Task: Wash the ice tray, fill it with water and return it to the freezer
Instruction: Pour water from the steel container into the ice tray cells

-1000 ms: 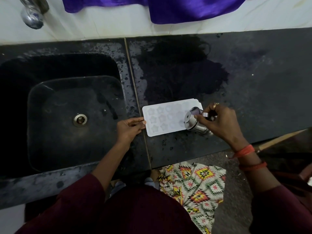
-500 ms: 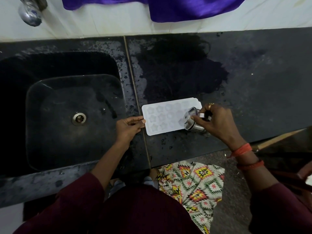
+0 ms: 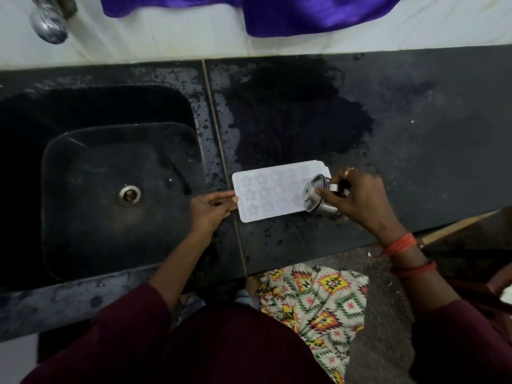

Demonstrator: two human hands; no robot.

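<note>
The left hand [image 3: 210,210] pinned the tray [image 3: 273,194]; the right hand [image 3: 357,198], gripping the tipped cup [image 3: 318,196], needed a slow pour.

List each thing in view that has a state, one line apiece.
Ice tray: lying flat, cavities up.
Steel cup: tilted over the tray's right end.
Left hand: fingertips touch the tray's left edge.
Right hand: grips the steel cup.
Tap: no water running.
Counter: wet patch behind the tray.
</note>
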